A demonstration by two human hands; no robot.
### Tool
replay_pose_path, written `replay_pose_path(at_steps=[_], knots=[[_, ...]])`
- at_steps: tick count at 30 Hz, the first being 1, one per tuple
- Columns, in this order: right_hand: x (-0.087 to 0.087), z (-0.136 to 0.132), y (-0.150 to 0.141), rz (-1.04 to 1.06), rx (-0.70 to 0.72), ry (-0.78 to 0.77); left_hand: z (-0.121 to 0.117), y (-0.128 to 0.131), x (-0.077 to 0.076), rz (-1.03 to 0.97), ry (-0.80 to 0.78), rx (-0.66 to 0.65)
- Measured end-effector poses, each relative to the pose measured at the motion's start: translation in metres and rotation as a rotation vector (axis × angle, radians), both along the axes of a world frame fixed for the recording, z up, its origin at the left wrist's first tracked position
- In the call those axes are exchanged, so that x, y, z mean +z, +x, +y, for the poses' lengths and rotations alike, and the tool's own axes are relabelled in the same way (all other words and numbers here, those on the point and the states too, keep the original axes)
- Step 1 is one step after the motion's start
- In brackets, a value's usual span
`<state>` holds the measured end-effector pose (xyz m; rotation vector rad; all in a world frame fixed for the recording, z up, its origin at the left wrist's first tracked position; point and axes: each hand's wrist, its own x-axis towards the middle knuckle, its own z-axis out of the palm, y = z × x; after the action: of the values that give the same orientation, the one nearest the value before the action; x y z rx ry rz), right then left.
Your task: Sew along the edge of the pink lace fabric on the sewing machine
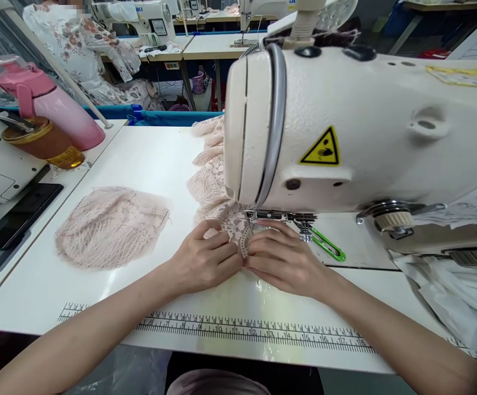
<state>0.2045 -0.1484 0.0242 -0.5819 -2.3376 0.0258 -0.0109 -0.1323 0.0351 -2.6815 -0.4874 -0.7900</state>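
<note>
Pale pink lace fabric [209, 181] runs in gathered folds along the left side of the sewing machine [345, 131] and passes under its needle area. My left hand [208, 255] has its fingers curled on the near edge of the lace. Close beside it, my right hand [285, 258] pinches the same edge, its index finger reaching up by the presser foot. The fingertips of both hands nearly meet. Green thread snips [328, 244] lie on the machine bed just right of my right hand. The needle itself is hidden.
A separate lace piece [113, 227] lies flat at left. Beyond it are a pink bottle [53, 104], an amber cup [45, 142] and a dark phone [24, 214]. A ruler strip [238, 329] marks the table's front edge. A person in a floral top [86, 49] sits behind.
</note>
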Motion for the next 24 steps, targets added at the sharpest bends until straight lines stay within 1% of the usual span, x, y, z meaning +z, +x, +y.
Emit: replay_pose_path(at_steps=[4, 6, 8, 10, 12, 15, 18, 24], knots=[[-0.002, -0.002, 0.002, -0.071, -0.017, 0.052, 0.001, -0.001, -0.001, 0.032, -0.018, -0.053], [-0.005, -0.003, 0.003, -0.081, -0.031, 0.088, 0.002, -0.002, -0.003, 0.067, -0.106, -0.038], [-0.007, -0.004, 0.003, -0.083, -0.048, 0.104, 0.003, -0.003, -0.006, 0.117, -0.233, -0.008], [-0.009, -0.004, 0.003, -0.097, -0.067, 0.095, 0.005, -0.004, -0.009, 0.169, -0.333, 0.014], [-0.01, -0.004, 0.003, -0.119, -0.078, 0.072, 0.007, -0.005, -0.012, 0.211, -0.383, 0.034], [-0.011, -0.005, 0.003, -0.133, -0.081, 0.051, 0.007, -0.005, -0.016, 0.235, -0.412, 0.08], [-0.013, -0.005, 0.002, -0.133, -0.088, 0.073, 0.007, -0.004, -0.017, 0.252, -0.417, 0.119], [-0.011, -0.005, -0.001, -0.13, -0.08, 0.139, 0.011, -0.006, -0.014, 0.259, -0.397, 0.101]])
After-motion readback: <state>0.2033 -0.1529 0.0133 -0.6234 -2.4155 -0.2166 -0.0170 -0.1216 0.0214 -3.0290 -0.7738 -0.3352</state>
